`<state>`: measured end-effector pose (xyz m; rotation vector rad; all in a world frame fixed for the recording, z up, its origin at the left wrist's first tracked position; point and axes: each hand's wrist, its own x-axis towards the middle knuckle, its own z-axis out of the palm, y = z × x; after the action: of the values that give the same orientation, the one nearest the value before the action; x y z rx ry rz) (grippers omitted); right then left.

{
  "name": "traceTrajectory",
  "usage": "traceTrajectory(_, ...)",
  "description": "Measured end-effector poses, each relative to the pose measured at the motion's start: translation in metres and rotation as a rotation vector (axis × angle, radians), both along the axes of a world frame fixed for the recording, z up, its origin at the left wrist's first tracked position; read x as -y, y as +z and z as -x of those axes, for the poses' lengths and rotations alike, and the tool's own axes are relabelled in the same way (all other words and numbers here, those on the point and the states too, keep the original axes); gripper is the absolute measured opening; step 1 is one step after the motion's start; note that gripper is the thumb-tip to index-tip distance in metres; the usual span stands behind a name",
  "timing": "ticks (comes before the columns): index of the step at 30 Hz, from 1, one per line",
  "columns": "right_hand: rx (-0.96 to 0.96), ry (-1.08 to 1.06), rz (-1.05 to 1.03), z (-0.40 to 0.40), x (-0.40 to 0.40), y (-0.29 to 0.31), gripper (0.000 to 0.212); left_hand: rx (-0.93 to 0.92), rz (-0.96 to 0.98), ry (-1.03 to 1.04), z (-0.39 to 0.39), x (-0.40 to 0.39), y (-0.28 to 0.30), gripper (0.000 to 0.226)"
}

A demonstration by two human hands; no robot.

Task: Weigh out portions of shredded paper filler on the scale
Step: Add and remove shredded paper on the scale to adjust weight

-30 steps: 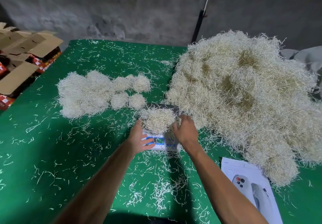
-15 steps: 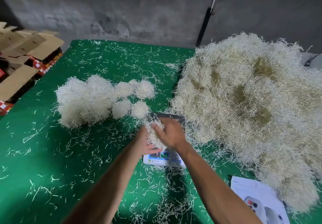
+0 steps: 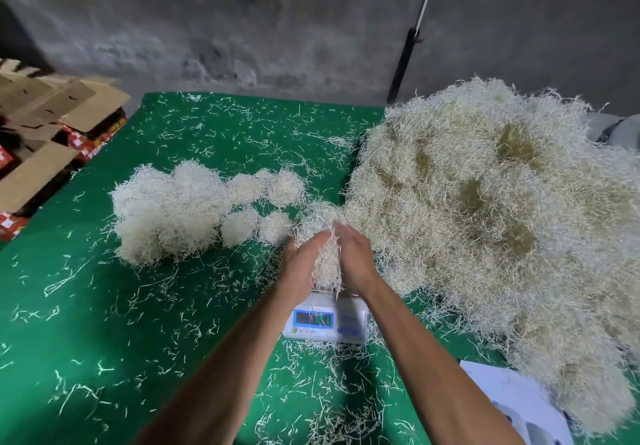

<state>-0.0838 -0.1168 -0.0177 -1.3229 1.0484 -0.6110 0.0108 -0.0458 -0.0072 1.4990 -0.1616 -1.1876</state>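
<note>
A portion of pale shredded paper (image 3: 323,236) is held up between both my hands above the small white digital scale (image 3: 325,321). My left hand (image 3: 299,269) cups its left side and my right hand (image 3: 356,259) presses its right side, fingers curled round the clump. The scale's platform is mostly hidden behind my hands; its blue display shows below my wrists. A huge heap of shredded paper (image 3: 502,222) fills the table's right half. Several rounded weighed portions (image 3: 194,209) lie in a cluster to the left of the scale.
The green table (image 3: 104,306) is littered with loose paper strands. Open cardboard boxes (image 3: 48,122) stand off the table's left edge. A printed white sheet (image 3: 512,399) lies at the lower right. A dark pole (image 3: 405,60) leans on the grey wall behind.
Both hands closed around the portion on the scale, lifted it off the platform and raised it a little to the rear. The scale's display is now uncovered.
</note>
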Motion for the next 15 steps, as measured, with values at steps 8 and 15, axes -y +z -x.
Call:
traceTrajectory(8,-0.066,-0.149,0.028,0.063,0.037,0.027,0.023,0.167,-0.023,-0.241,0.022,-0.027,0.019,0.060)
traceTrajectory(15,-0.140,-0.541,-0.083,0.146,0.099,0.026,0.052,0.290,-0.020,-0.154,0.018,-0.023,0.029,0.028)
